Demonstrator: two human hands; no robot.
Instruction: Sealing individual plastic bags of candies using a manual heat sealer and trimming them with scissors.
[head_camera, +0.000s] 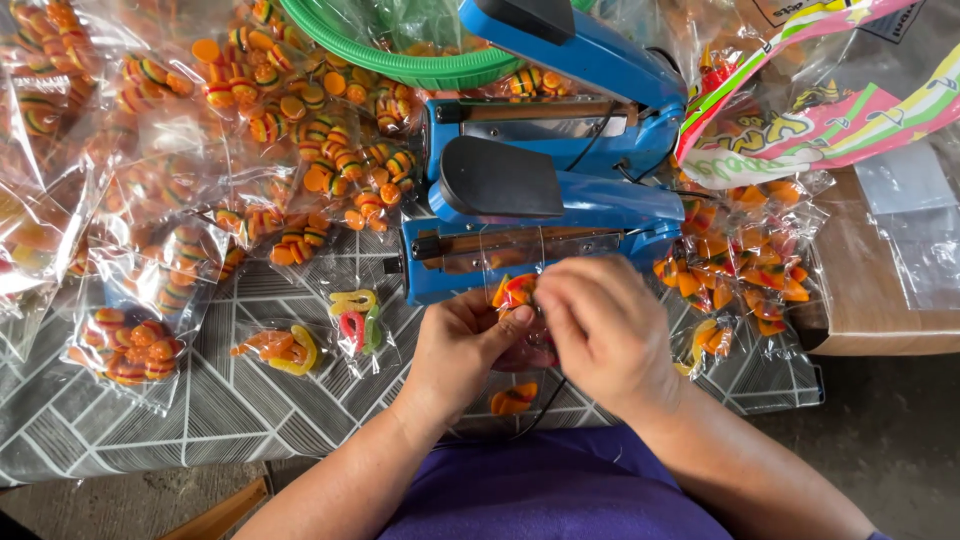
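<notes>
Candy bag (520, 300) held at sealer (530, 215)
Pinched by both hands — left (462, 345), right (605, 330) — fingers clenched on it.

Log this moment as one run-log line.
left hand: pinching candy bag | right hand: on same bag | blue heat sealer: arm raised, behind bag

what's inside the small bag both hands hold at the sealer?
Orange and red candies show at the bag's top, in front of the blue sealer. The left hand and right hand cover the rest.
</notes>
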